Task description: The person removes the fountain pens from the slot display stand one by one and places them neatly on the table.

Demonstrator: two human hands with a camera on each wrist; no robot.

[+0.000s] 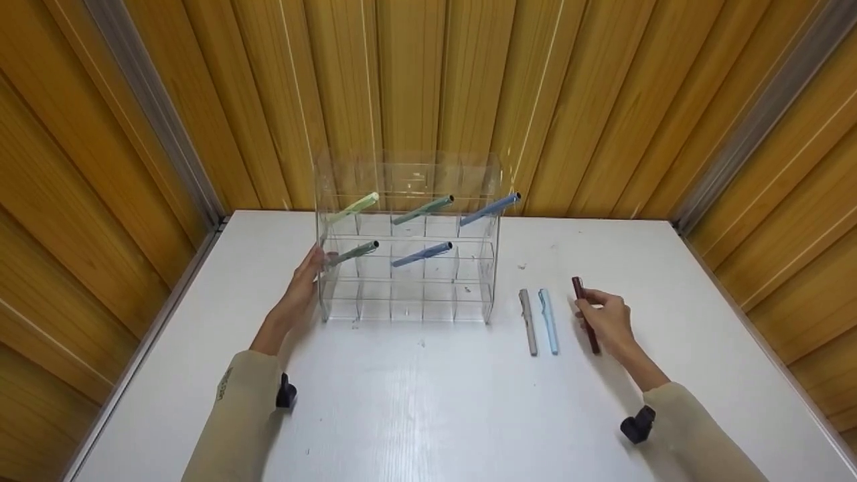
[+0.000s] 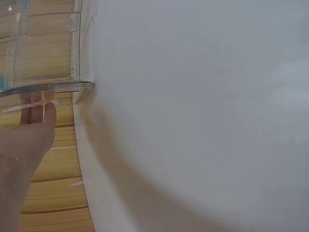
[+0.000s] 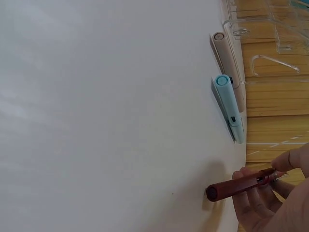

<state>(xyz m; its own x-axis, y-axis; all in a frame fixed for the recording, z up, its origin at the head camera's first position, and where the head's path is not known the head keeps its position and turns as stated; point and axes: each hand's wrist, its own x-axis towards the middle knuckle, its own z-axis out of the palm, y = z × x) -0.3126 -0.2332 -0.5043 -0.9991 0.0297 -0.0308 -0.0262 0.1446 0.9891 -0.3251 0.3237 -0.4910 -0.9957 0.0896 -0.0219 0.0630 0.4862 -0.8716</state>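
In the head view my right hand (image 1: 608, 320) pinches a dark red pen (image 1: 578, 288) near the table's right side; the right wrist view shows the pen's near end close over the white surface. To its left lie a light blue pen (image 1: 549, 321) and a grey-beige pen (image 1: 529, 323), side by side. My left hand (image 1: 301, 284) rests against the left side of a clear acrylic pen rack (image 1: 408, 311), fingers extended along its wall. Slanting out of the rack are a light green pen (image 1: 355, 207), two dark green pens (image 1: 425, 209) and two blue pens (image 1: 492, 209).
The rack stands toward the back of the white table (image 1: 428, 402), its lowest row holding no pens. Wood-patterned walls (image 1: 408, 87) close in the back and both sides. Grey metal posts (image 1: 157, 100) stand in the corners.
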